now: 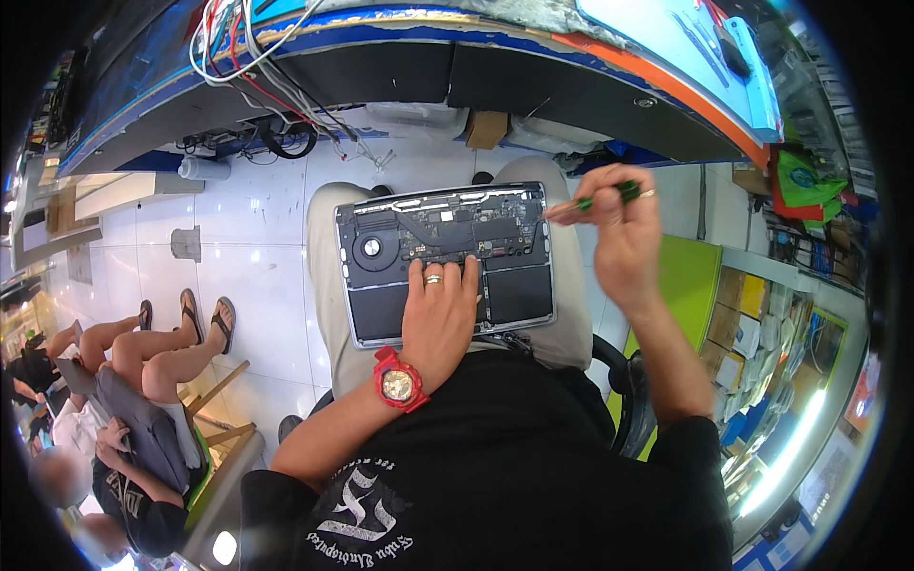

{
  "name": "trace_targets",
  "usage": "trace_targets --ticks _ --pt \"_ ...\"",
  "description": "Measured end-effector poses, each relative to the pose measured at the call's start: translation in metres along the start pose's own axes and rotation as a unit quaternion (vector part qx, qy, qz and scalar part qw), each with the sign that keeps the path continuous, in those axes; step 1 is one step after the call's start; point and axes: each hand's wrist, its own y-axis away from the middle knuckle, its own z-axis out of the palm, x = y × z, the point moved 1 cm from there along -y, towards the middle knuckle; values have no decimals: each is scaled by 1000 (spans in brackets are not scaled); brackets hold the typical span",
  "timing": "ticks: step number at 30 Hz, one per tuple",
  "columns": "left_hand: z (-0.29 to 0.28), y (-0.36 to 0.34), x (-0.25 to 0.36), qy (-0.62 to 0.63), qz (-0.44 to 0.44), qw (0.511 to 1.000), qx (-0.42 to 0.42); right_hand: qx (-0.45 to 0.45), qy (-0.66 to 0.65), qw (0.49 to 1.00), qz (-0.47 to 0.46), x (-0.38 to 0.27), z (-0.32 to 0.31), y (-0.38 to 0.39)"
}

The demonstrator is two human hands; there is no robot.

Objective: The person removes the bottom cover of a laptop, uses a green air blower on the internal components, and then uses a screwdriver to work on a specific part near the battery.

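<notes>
An opened laptop (444,285) rests on my thighs, showing its fan, dark circuit board and black battery cells. My left hand (440,305), with a ring and a red wristwatch, lies over the laptop's middle, fingertips slightly apart on the board's lower edge. My right hand (619,233) grips a green-handled screwdriver (624,192) just beyond the laptop's upper right corner, its end pointing leftward at that corner. Whether the tip touches the laptop cannot be told.
A counter (400,71) crosses ahead, with tangled cables (257,48) and a light blue mat (714,76). A cardboard box (487,128) sits beneath. Seated people (157,476) are at lower left. Shelves of boxes (762,333) and a green panel (676,295) stand to the right.
</notes>
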Motion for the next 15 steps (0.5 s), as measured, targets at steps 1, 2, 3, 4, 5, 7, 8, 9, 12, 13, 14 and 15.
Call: trace_targets --ticks 1,2,3,4,5,7,8,9,12,13,14,15 --pt "1 0 0 0 0 1000 3 -7 0 1000 13 11 5 10" --pt "2 0 0 -1 0 1000 6 -10 3 1000 24 23 10 19" --pt "2 1 0 0 -1 1000 9 -14 8 999 35 34 16 26" --pt "2 0 0 3 -1 1000 9 -16 13 999 46 44 20 33" --pt "0 -1 0 6 -1 1000 9 -18 24 998 54 53 23 38" --pt "0 -1 0 11 -2 1000 11 -25 46 996 69 69 27 46" --pt "1 -1 0 13 -1 1000 12 -20 53 996 69 76 29 49" --pt "1 -1 0 16 -1 1000 14 -15 62 996 66 81 30 51" --pt "6 -2 1 9 4 1000 24 -3 92 994 55 91 32 54" --pt "6 -1 2 6 5 1000 25 0 104 993 49 94 33 56" --pt "6 -1 2 2 7 1000 25 3 115 992 44 95 34 57" --pt "7 -1 2 -1 8 1000 25 5 116 992 44 95 35 57"
